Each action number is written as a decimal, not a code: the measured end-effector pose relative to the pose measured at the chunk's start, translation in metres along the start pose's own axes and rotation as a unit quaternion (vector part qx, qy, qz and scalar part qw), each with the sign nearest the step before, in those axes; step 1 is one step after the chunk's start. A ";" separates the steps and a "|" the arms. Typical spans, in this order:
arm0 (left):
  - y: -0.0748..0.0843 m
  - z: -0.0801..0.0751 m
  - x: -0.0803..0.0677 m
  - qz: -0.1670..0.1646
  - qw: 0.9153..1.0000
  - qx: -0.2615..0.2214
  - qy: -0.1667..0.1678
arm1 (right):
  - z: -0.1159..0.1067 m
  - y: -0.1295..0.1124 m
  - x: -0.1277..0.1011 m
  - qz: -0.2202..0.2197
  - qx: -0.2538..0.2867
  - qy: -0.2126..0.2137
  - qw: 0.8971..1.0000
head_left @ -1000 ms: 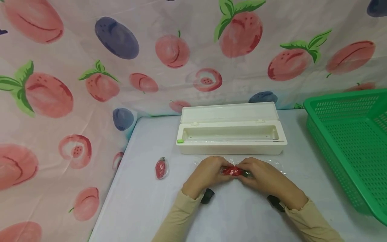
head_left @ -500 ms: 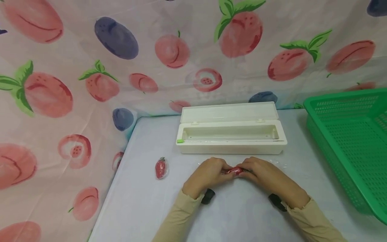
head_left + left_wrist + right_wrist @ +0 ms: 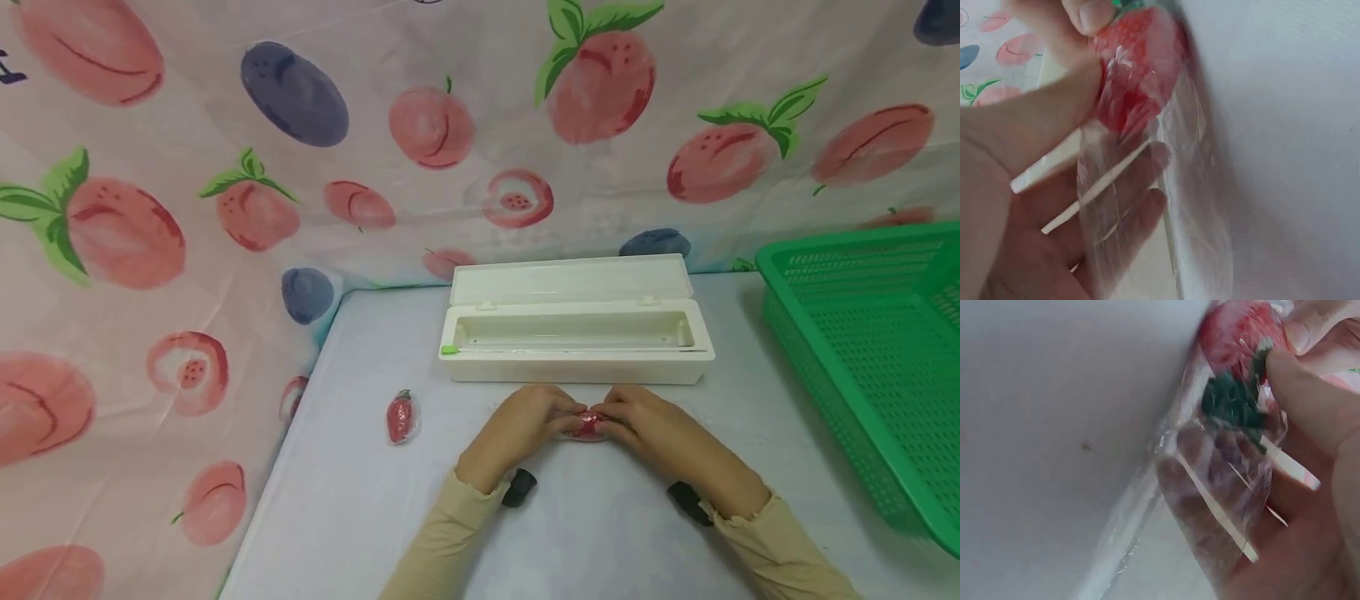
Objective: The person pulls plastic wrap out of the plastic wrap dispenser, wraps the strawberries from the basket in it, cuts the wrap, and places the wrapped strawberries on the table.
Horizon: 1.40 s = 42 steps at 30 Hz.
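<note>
Farthest right of the white dispenser box point(image 3: 576, 333): green perforated basket point(image 3: 862, 350), on the grey table point(image 3: 360, 500). Just in front of the box: left hand point(image 3: 517, 429) and right hand point(image 3: 652, 433), fingertips meeting, both pinching a red toy strawberry point(image 3: 586, 426) half-wrapped in clear cling film point(image 3: 1191, 206), down on the tabletop. Left of the box and nearer: another wrapped strawberry point(image 3: 400, 417), lying alone.

Thin clear glossy plastic film point(image 3: 1197, 206) crinkled over a red, bumpy-skinned strawberry point(image 3: 1138, 69), smooth matt cream plastic box point(image 3: 576, 342), perforated glossy green plastic basket point(image 3: 870, 333), matt pale tabletop point(image 3: 360, 492), soft printed cloth backdrop point(image 3: 187, 167), beige cloth sleeves point(image 3: 442, 550).
</note>
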<state>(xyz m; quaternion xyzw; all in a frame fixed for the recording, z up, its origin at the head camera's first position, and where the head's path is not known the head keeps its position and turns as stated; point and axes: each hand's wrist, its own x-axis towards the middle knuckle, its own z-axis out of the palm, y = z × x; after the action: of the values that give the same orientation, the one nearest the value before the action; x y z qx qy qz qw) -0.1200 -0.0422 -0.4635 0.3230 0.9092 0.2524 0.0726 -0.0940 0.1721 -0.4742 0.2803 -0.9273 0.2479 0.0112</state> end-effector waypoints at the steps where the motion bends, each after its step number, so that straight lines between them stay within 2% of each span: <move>1: 0.000 0.001 0.000 -0.005 1.000 -0.001 0.000 | 0.000 -0.001 0.000 0.001 -0.007 0.010 1.000; 5: 0.002 0.002 0.000 -0.026 1.000 0.008 0.001 | -0.002 -0.003 -0.001 -0.010 -0.029 0.042 0.999; 7: 0.003 0.003 0.000 -0.028 0.999 0.019 0.004 | -0.003 -0.003 -0.002 -0.021 -0.029 0.046 0.998; 12: 0.004 0.005 0.001 -0.033 0.999 0.030 0.010 | -0.005 -0.001 -0.004 -0.030 -0.029 0.034 0.999; 18: 0.003 0.006 0.000 -0.043 0.999 0.021 -0.010 | -0.003 0.000 -0.003 -0.024 -0.014 0.016 0.999; 26: 0.000 0.007 0.001 -0.018 0.999 0.029 -0.011 | -0.003 -0.001 -0.002 -0.028 -0.018 -0.011 0.999; 33: -0.001 0.006 0.001 -0.025 0.999 0.042 -0.022 | -0.001 0.000 0.000 -0.028 -0.017 -0.020 0.999; 36: -0.001 0.005 0.001 -0.019 0.999 0.029 -0.024 | 0.000 0.000 0.001 -0.038 -0.036 -0.013 0.999; 42: -0.006 -0.001 -0.001 -0.029 0.997 -0.061 -0.030 | -0.001 -0.001 0.001 -0.071 -0.059 0.007 0.996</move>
<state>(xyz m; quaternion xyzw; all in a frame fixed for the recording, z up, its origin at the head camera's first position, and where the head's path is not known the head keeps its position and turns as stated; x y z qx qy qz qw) -0.1226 -0.0471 -0.4659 0.2991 0.8983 0.2956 0.1271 -0.0943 0.1717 -0.4726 0.3423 -0.9180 0.1935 0.0521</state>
